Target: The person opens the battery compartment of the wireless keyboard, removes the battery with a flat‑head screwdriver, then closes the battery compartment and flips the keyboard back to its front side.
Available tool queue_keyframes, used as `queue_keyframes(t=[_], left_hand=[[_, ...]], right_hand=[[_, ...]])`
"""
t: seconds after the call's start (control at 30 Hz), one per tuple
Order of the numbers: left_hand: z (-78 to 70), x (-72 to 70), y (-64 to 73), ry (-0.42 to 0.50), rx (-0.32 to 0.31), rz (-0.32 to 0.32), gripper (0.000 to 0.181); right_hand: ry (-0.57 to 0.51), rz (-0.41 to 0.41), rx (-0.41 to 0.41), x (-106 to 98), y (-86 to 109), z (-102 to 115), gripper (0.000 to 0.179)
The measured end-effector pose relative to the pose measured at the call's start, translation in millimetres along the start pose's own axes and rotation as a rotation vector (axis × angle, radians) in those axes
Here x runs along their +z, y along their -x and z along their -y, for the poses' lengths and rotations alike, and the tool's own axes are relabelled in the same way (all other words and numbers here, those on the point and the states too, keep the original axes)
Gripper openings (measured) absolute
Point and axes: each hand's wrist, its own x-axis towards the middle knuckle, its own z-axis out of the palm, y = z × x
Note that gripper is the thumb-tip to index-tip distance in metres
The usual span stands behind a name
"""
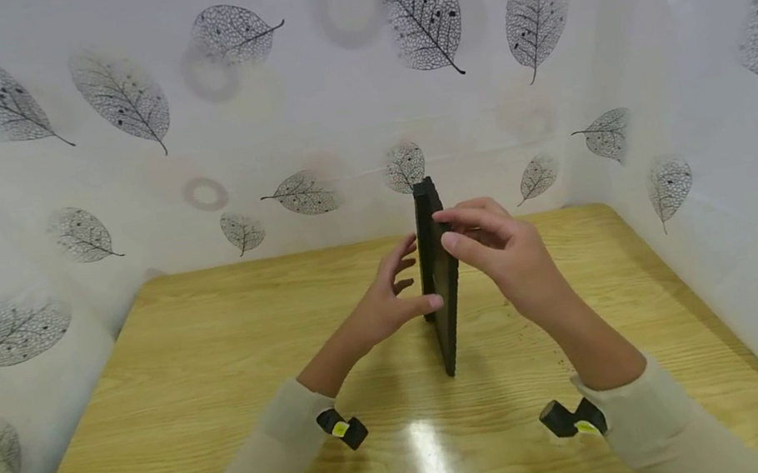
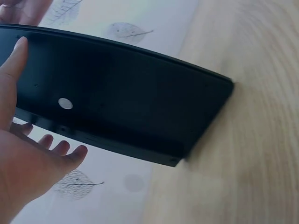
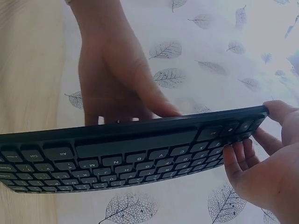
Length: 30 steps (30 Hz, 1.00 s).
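A black keyboard [image 1: 442,284] stands on one short end on the table, its long edge towards me. Its keys [image 3: 140,165] face right, and the dark underside [image 2: 126,98] with a small round pale sticker [image 2: 65,103] faces left. My right hand [image 1: 516,259] holds the upper end, the thumb near the corner and the fingers against the key side. On the underside my left hand [image 1: 379,304] is spread, its thumb at the near long edge. The other fingers of that hand reach past the far long edge, loosely bent and apart.
The wooden table [image 1: 204,369] is ringed by pale curtains [image 1: 313,121] printed with dark skeleton leaves. A small black and yellow device [image 1: 343,429] is strapped at the left cuff, and another wrist device [image 1: 573,418] at the right cuff.
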Motion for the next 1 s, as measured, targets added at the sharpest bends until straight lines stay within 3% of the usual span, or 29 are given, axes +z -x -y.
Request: queue_keyframes(t=[0.27, 0.83, 1.0], left_hand=[[13.4, 10.3, -1.8, -0.003, -0.049, 0.029, 0.106], [39.2, 22.5, -1.9, -0.095, -0.112, 0.096, 0.113], [45.2, 24.9, -1.1, -0.130, -0.167, 0.124, 0.111]], right_hand=[[0.003, -0.010, 0.014, -7.8, 3.2, -0.5, 0.036], [0.038, -0.046, 0.033, -29.1, 13.0, -2.0, 0.037], [0.021, -0.060, 0.050, -37.4, 17.4, -2.9, 0.037]])
